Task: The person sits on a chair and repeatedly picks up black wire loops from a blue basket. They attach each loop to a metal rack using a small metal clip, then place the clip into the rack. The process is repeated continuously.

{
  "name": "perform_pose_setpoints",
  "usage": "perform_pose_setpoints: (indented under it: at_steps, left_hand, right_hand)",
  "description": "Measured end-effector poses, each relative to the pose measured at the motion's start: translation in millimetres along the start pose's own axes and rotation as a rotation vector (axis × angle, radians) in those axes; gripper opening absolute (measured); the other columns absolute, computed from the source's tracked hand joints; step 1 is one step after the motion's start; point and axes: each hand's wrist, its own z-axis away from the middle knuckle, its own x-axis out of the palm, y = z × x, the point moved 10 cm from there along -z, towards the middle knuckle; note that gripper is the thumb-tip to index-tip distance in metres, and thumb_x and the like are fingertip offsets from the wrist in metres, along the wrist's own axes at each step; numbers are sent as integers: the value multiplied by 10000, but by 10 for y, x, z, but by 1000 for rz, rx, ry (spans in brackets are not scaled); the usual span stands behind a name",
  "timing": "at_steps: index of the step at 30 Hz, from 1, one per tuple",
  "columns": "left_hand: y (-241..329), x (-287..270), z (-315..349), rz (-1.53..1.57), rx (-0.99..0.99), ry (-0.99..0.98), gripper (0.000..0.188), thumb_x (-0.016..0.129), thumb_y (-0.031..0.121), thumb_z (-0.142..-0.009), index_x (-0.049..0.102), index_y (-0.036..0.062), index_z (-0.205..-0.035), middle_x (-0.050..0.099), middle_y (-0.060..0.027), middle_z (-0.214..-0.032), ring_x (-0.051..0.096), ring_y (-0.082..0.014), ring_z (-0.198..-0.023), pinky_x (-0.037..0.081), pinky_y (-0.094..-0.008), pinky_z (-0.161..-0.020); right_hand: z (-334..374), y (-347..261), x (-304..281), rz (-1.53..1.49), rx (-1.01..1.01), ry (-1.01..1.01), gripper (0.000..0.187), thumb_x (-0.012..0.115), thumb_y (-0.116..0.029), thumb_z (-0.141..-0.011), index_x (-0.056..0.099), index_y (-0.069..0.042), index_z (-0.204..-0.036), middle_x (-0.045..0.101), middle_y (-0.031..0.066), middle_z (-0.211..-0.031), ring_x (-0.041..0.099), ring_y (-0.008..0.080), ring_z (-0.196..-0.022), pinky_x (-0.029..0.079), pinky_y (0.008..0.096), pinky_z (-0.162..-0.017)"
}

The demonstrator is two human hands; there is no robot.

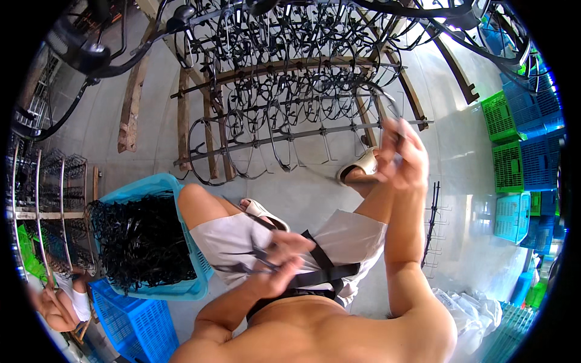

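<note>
My left hand (pixel 281 260) is closed over my lap, blurred by motion. Thin black curved pieces (pixel 242 261) stick out from its fingers; their exact kind I cannot make out. Farther out and to the right, my right hand (pixel 400 154) is raised by the right end of a hanging rack, its fingers pinched. A slim black curved strip (pixel 382 92) runs down into those fingers. The rack's metal bars (pixel 266 140) carry rows of hooks with many similar black curved pieces. To the left, a light-blue basket (pixel 175 181) holds a tangled heap of black strips (pixel 142 242).
Wooden beams (pixel 134 103) frame the rack. Black headset-like gear arches across the top. A blue crate (pixel 136 317) stands at lower left, near another person (pixel 63 302). Green crates (pixel 507 166) and blue crates are stacked at right. A white plastic bag (pixel 469 317) lies lower right.
</note>
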Motion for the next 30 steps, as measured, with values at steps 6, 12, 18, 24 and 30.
perform_pose_setpoints:
  at_steps: [6,12,18,24,30]
  left_hand:
    - [-483,664,-147,137,26,11,289,565,-9,-894,579,55,-1176,547,-108,-1009,575,-138,-808,492,-247,-643]
    - [-1164,180,-986,-182,-27,573,236,633,58,-863,606,5,-1091,524,-18,-811,460,-78,-675,389,-222,-603]
    - [-1246,101,-1345,-178,-10,641,175,618,123,-886,633,-5,-1003,584,-7,-768,467,-58,-591,393,-223,-530]
    - [-1290,130,-1352,-51,12,647,177,598,131,-904,622,-11,-1006,599,-15,-766,494,-61,-588,400,-211,-515]
    - [-1358,152,-1328,41,-94,548,216,583,133,-917,582,-17,-1073,597,-33,-775,492,-69,-574,394,-208,-505]
  right_hand:
    - [-626,984,-629,571,338,354,368,629,-159,-875,536,69,-1149,625,92,-805,623,141,-621,523,261,-548]
    - [-610,1185,-919,697,238,403,319,610,-164,-899,530,37,-1134,578,45,-753,583,111,-598,474,242,-532]
    - [-581,1170,-879,682,194,425,321,596,-186,-897,539,47,-1109,564,44,-714,539,93,-544,438,245,-483]
    - [-644,1174,-930,707,171,400,349,595,-206,-899,538,46,-1134,553,31,-661,535,89,-537,430,243,-488]
    - [-566,1086,-839,937,180,406,330,598,-190,-895,553,19,-1146,585,44,-684,568,94,-577,454,241,-531]
